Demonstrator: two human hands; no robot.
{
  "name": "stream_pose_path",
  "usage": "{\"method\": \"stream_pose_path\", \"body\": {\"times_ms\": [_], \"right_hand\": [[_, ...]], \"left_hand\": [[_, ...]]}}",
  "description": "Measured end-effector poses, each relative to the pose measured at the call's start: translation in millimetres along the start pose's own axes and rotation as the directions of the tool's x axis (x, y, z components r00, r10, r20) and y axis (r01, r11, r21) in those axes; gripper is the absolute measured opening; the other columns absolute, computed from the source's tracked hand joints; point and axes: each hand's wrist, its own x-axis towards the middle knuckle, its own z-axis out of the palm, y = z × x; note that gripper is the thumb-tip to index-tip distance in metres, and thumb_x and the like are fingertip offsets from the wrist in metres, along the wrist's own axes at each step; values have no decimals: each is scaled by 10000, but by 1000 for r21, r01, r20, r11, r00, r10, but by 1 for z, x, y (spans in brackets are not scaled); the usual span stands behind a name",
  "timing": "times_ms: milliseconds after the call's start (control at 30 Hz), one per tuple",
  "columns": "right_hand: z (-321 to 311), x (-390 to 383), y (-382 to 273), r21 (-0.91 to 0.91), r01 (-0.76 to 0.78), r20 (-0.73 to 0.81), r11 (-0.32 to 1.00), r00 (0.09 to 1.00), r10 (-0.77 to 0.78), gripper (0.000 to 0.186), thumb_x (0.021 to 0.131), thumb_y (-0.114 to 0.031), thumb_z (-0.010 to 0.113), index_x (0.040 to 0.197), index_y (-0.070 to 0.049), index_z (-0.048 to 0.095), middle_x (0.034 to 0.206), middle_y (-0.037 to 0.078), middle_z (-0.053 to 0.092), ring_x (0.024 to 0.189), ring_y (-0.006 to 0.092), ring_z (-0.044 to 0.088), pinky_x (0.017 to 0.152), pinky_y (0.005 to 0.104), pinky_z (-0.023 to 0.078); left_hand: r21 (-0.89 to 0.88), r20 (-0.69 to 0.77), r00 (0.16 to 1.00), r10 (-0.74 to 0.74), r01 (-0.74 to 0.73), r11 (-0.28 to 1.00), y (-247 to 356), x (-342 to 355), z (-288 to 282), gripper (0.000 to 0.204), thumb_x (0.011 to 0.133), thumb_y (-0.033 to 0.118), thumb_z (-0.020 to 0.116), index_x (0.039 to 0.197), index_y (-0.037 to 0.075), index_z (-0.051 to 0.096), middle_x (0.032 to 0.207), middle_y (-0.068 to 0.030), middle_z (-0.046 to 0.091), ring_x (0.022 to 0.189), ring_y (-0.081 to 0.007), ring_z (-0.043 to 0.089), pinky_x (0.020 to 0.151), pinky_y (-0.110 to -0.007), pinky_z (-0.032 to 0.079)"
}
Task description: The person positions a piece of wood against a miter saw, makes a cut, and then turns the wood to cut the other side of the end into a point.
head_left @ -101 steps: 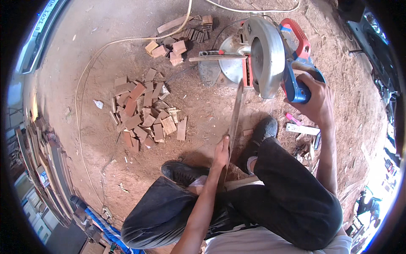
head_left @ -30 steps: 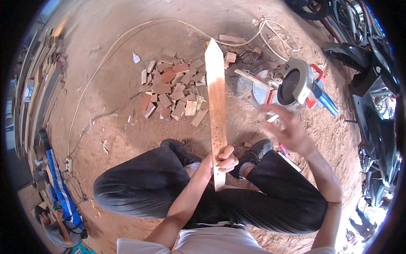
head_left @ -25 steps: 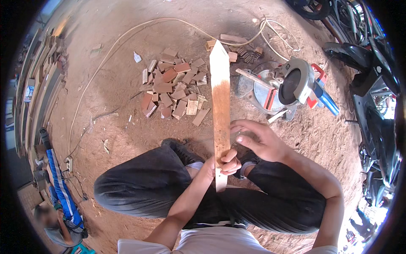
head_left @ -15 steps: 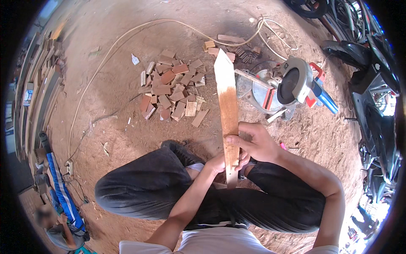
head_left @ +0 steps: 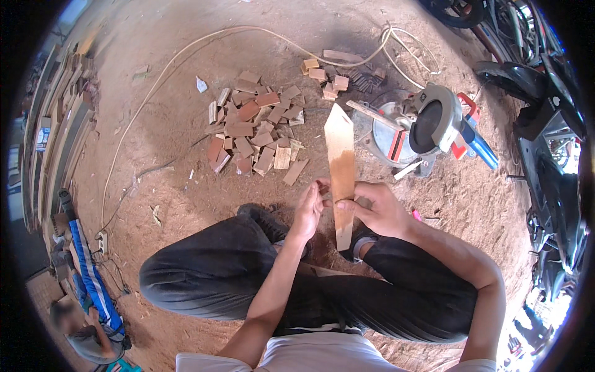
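A long wooden board (head_left: pixel 341 167) with a pointed far end stands up in front of me, pale toward the tip and browner lower down. My right hand (head_left: pixel 375 208) grips its lower half from the right, thumb across the face. My left hand (head_left: pixel 307 214) is beside the board's left edge, palm turned inward and fingers loosely bent and apart. Its fingertips reach the edge, and part of them may be hidden behind the wood. Between my crossed legs, another pale strip of wood (head_left: pixel 316 270) lies partly covered.
A heap of small wood blocks (head_left: pixel 254 128) lies ahead, with several more blocks (head_left: pixel 317 74) farther back. A miter saw (head_left: pixel 396 133) stands to the right. A cable (head_left: pixel 149 93) loops across the dirt floor. Long planks (head_left: pixel 62 142) line the left; motorcycles (head_left: pixel 539 124) the right. Another person (head_left: pixel 90 338) sits lower left.
The board has come down and slightly right, its tip now lower in view. My left hand has left the board's lower end and moved up along its left edge. My right hand keeps its grip.
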Motion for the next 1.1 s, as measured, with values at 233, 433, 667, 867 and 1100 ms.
{"method": "stream_pose_path", "body": {"times_ms": [233,433,667,867,1100], "right_hand": [[3,-9,2,-171,-10,68,985,997,22,249,926,-233,726,912,9,667,818,192,657,749,355,678,648,416,506],[4,-14,1,-264,37,82,964,996,-16,259,921,-219,721,831,-5,607,757,179,604,701,388,633,596,453,472],[15,-12,-7,-307,137,144,942,985,-97,273,918,-202,721,790,-5,581,761,171,607,669,388,624,572,472,465],[20,-15,-7,-238,120,176,964,981,-78,245,944,-204,702,830,-8,609,762,172,595,685,345,647,598,447,485],[22,-18,-7,517,-376,321,769,918,233,281,1005,-271,663,1072,-1,625,946,64,630,944,182,623,871,357,497]], "left_hand": [[224,21,953,301,-298,928,62,-3,13,531,1073,485,444,1297,23,582,1237,-71,606,1175,-170,576,934,-371,509],[243,75,806,587,-586,773,125,-16,36,546,899,79,751,1384,-26,523,1341,-116,583,1232,-208,569,1030,-381,464],[240,93,879,469,-476,846,126,-30,36,625,904,41,752,1457,-37,472,1384,-155,583,1274,-223,571,1069,-368,462],[186,-54,862,505,-488,853,134,-30,42,560,988,163,672,1469,-39,467,1454,-189,538,1314,-269,550,1089,-432,462],[250,-39,896,443,-421,872,143,-25,48,601,1061,342,534,1495,-54,413,1486,-206,502,1370,-287,497,1132,-431,410]]}}
